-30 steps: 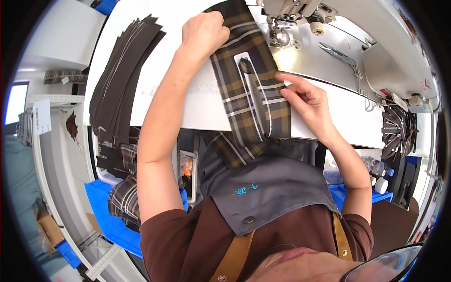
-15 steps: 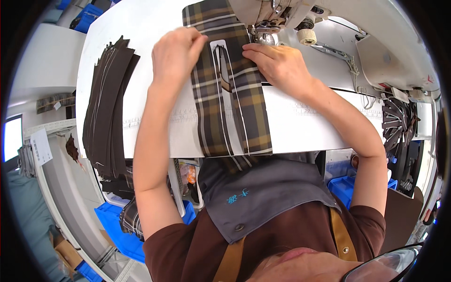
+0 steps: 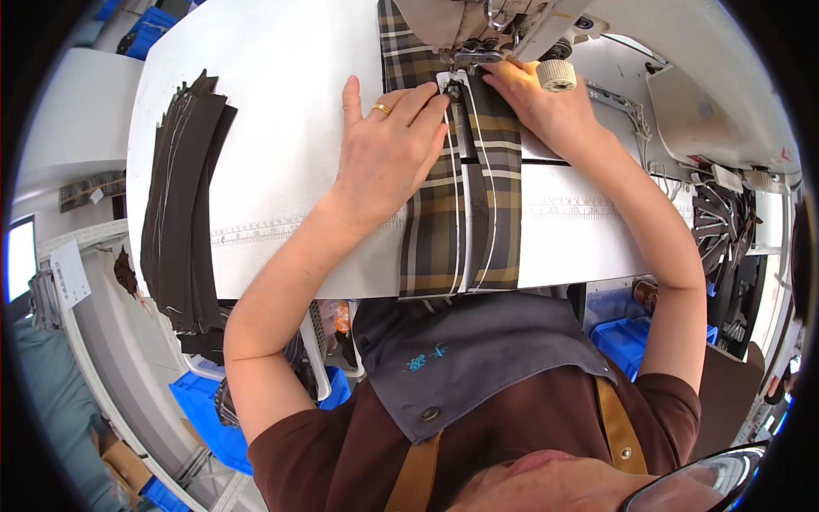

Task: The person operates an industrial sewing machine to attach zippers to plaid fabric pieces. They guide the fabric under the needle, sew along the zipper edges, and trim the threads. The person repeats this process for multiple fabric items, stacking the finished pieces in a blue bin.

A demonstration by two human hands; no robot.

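Note:
A plaid fabric panel (image 3: pixel 418 235) in brown, yellow and white runs lengthwise under the sewing machine's presser foot (image 3: pixel 478 59) and hangs over the table's near edge. Dark strips with white edges lie along its middle, and a slit shows between them. My left hand (image 3: pixel 394 145) rests flat on the panel's left side, fingers stretched toward a small pale piece (image 3: pixel 443 83) by the foot. Close to the foot on the right, my right hand (image 3: pixel 546 101) has its bent fingers together at the panel's right edge; the machine partly covers them.
A stack of dark fabric strips (image 3: pixel 183 205) lies on the left of the white table (image 3: pixel 281 179), which carries a printed ruler scale. The machine head (image 3: pixel 699 68) overhangs the far right. A bundle of dark strips (image 3: pixel 721 218) hangs at right. Blue bins (image 3: pixel 217 427) stand below.
The plaid panel has shifted right and away from me, now under the presser foot. My left hand has gone from a pinch at its left edge to flat on it. My right hand moved toward the foot.

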